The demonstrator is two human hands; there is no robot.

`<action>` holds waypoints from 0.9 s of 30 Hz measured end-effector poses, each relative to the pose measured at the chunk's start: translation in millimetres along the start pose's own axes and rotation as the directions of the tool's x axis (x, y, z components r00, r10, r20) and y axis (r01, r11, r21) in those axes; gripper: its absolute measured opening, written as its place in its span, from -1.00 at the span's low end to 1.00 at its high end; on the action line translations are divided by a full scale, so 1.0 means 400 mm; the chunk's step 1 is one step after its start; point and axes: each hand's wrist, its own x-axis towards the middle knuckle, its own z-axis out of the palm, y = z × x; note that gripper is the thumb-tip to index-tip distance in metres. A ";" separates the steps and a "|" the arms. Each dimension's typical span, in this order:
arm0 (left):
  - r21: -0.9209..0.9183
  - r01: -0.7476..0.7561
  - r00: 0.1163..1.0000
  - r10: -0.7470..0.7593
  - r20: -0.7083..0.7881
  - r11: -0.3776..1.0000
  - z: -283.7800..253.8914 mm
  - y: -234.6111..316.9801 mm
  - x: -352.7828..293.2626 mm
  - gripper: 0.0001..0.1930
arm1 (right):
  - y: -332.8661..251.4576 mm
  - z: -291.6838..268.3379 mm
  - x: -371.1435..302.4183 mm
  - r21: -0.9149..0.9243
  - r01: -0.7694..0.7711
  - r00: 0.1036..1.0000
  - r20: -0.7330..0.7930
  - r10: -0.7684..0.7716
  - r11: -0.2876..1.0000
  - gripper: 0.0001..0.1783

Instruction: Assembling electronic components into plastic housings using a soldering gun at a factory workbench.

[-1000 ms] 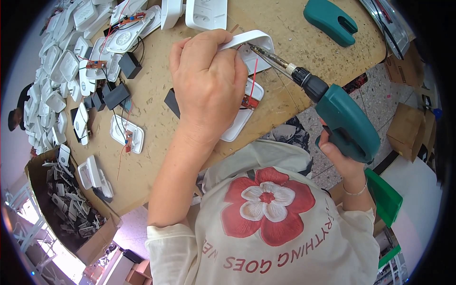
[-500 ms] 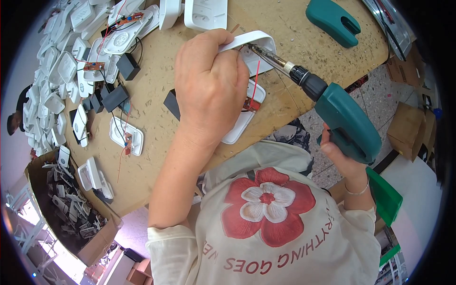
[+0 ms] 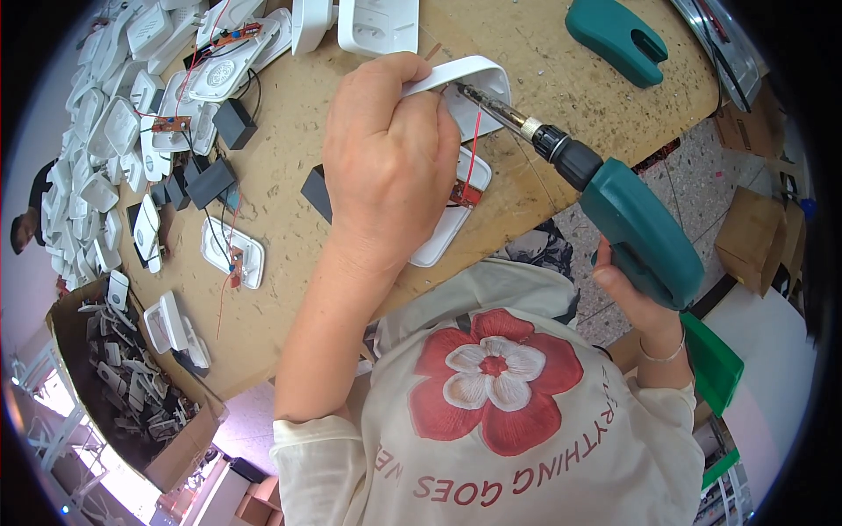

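Observation:
My left hand [image 3: 390,149] is closed on the rim of a white plastic casing [image 3: 481,77], tilted up over the table. In my right hand [image 3: 633,294] is a teal-green soldering gun [image 3: 649,237], gripped by its handle; its darkened metal tip reaches inside the casing. Whether the tip touches anything there, I cannot tell. A red wire [image 3: 475,145] runs from the casing down to a small reddish circuit board [image 3: 466,194] on another white shell [image 3: 441,238], partly hidden beneath my left hand. Beside my left wrist lies a black block [image 3: 317,194].
Many white casings [image 3: 88,158] are heaped at the far left, with wired boards and black blocks [image 3: 211,181] nearby. A cardboard box [image 3: 180,451] of small parts stands lower left. Another teal-green tool body [image 3: 618,44] lies at the back right. The table edge runs close to my body.
The soldering gun's tip has shifted slightly inside the casing. My left hand and the casing hold nearly the same position.

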 end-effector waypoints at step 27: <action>-0.017 0.033 0.999 -0.033 0.038 0.999 -0.006 0.009 0.005 -0.89 | -0.010 0.000 -0.009 0.098 -0.080 0.997 0.021 0.078 0.992 -0.32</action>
